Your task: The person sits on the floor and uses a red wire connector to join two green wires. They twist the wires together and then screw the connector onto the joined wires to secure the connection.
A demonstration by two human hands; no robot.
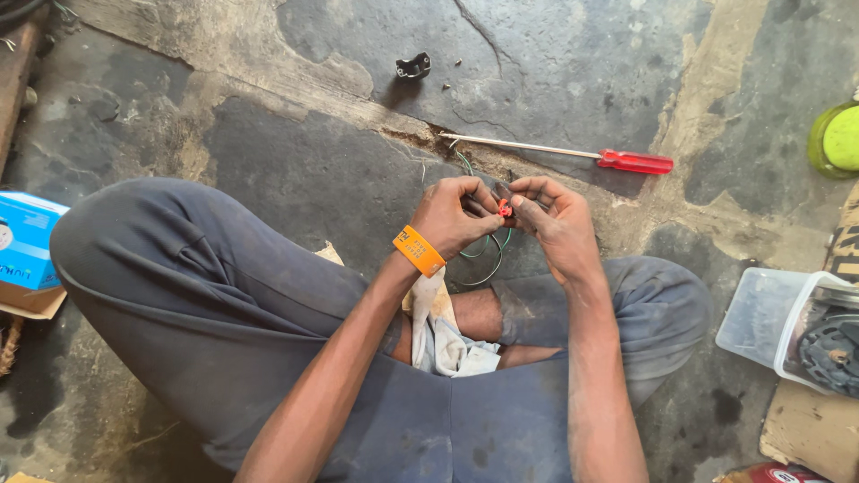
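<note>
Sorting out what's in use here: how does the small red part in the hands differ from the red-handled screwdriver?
The small red part is tiny, pinched between both hands; the screwdriver is long and lies untouched on the floor. The part joins green wires; the screwdriver lies alone. Both are red.

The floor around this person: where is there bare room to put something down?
Bare concrete lies between the small black clip and the red-handled screwdriver, and left of the raised knee up to the blue cardboard box. The right side is crowded with a clear plastic tub.
</note>
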